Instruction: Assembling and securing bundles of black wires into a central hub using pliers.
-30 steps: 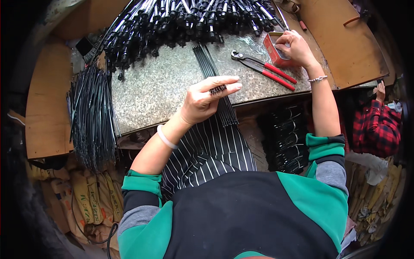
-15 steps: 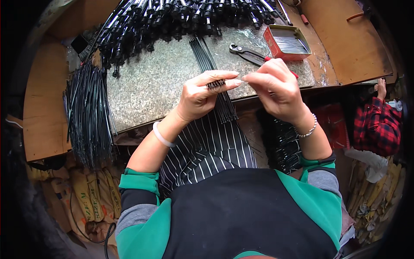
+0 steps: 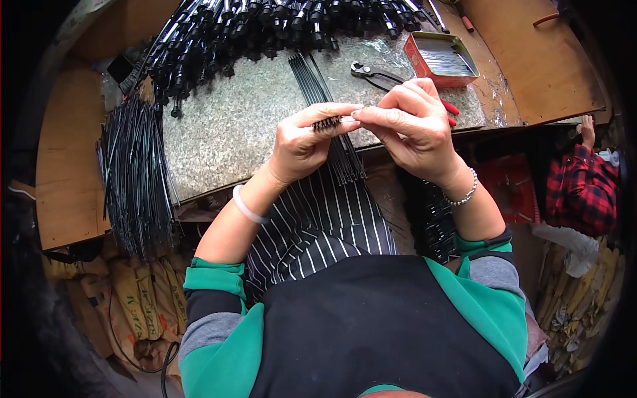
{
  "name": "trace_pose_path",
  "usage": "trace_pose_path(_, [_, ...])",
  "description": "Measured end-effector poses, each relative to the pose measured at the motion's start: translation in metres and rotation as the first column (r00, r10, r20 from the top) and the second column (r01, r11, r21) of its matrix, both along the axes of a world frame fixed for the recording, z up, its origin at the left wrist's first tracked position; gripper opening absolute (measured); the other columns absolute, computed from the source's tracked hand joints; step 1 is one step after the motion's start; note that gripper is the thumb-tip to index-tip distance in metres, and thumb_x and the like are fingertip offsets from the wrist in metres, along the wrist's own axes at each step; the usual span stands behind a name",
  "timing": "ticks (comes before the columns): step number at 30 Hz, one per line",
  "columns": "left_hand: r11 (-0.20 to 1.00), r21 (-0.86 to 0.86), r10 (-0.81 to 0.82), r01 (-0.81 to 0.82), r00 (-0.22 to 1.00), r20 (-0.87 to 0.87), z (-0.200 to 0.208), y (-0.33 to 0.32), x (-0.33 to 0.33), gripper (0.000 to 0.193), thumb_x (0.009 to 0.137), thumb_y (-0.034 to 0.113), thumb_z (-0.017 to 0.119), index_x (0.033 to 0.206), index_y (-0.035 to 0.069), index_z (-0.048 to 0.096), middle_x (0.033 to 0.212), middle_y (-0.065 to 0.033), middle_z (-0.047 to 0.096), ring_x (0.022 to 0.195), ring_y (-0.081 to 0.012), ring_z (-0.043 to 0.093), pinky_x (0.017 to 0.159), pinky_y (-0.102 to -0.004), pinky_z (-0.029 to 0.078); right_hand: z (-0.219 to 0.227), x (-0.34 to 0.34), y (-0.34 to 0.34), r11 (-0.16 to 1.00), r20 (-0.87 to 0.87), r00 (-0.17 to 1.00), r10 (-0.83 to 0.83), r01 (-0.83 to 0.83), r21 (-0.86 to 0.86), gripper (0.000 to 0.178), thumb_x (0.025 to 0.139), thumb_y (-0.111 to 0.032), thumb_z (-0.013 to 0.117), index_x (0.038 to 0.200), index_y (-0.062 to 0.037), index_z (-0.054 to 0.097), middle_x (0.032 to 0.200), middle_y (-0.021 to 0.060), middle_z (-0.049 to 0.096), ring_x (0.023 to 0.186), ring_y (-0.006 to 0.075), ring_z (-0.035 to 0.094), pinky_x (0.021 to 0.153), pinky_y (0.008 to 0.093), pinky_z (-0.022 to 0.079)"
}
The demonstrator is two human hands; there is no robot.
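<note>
My left hand is closed, pinching a small black ridged piece, like a coil or short brush, between its thumb and fingers. My right hand is pinched too, its fingertips meeting the left hand's at the end of that piece. A thin pale wire seems to show there, too fine to make out fully. Beneath my left hand, a small bunch of slim dark rods lies across the table's near edge, the lower ends jutting over my striped apron.
Black-tipped shiny rods are heaped at the back, and a dark rod bundle hangs off the left edge. Pincers with red handles lie behind my right hand, beside a red tin of thin silvery wires. Another person's plaid sleeve is at right.
My right hand has moved left and its fingertips now meet the left hand's at the ridged piece. The left hand has barely moved.
</note>
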State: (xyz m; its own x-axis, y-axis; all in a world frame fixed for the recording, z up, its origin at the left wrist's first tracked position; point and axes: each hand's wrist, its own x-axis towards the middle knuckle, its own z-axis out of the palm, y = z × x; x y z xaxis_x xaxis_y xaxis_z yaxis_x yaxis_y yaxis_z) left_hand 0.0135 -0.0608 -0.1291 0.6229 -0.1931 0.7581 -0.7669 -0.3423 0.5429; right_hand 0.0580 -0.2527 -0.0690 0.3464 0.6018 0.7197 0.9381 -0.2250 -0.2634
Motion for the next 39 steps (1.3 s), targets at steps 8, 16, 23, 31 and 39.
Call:
trace_pose_path(8, [1.0,0.006,-0.004,0.004,1.0,0.007,-0.0007,0.0016,0.0004,0.046,0.066,-0.015,0.054,0.1,0.011,0.07,0.102,-0.0143,0.065,0.091,-0.0273,0.065,0.078,-0.0326,0.053,-0.0019,0.003,0.0015,0.999,-0.068,0.997,0.047,-0.047,0.002,0.022,0.07,-0.012,0.071,0.092,-0.0183,0.07,0.067,-0.0042,0.053,0.062,0.0123,0.052,0.067,0.0276,0.033])
trace_pose_path(16, [0.999,0.038,0.009,-0.009,1.0,0.005,-0.0007,0.0023,0.0003,0.044,0.068,-0.016,0.054,0.1,0.01,0.069,0.102,-0.0152,0.065,0.092,-0.0272,0.065,0.079,-0.0326,0.053,-0.0002,0.0023,0.0013,1.0,-0.073,0.997,0.019,-0.019,0.01,0.022,0.071,-0.011,0.071,0.091,-0.0181,0.07,0.067,-0.0036,0.054,0.063,0.0122,0.052,0.067,0.0278,0.033])
trace_pose_path(23, [1.0,0.004,0.013,-0.013,1.0,-0.008,0.0007,0.0007,-0.0006,0.047,0.064,-0.014,0.054,0.1,0.012,0.07,0.103,-0.0124,0.065,0.091,-0.0263,0.065,0.079,-0.032,0.053,0.0023,0.0013,0.0006,0.997,-0.11,0.991,0.078,-0.078,0.0,0.022,0.07,-0.005,0.072,0.091,-0.0101,0.07,0.069,-0.001,0.056,0.064,0.0127,0.049,0.067,0.0269,0.034])
trace_pose_path(31, [1.0,-0.015,0.004,-0.004,1.0,-0.002,0.0005,0.0005,0.0002,0.047,0.064,-0.014,0.054,0.1,0.012,0.07,0.102,-0.0124,0.066,0.091,-0.0263,0.065,0.078,-0.0318,0.053,-0.001,0.0033,0.0014,0.999,-0.072,0.997,0.035,-0.036,-0.004,0.021,0.071,-0.011,0.071,0.091,-0.0175,0.07,0.067,-0.0034,0.054,0.064,0.0126,0.053,0.068,0.0281,0.033])
trace_pose_path(39, [1.0,0.013,0.027,-0.027,0.999,-0.017,0.0008,0.0021,-0.0007,0.049,0.061,-0.015,0.052,0.098,0.011,0.071,0.102,-0.0123,0.066,0.091,-0.0261,0.065,0.079,-0.0317,0.053,0.0035,0.002,0.0016,0.999,-0.059,0.997,0.052,-0.053,-0.011,0.024,0.069,-0.005,0.072,0.092,-0.0109,0.07,0.069,-0.001,0.056,0.064,0.0144,0.049,0.068,0.0271,0.034])
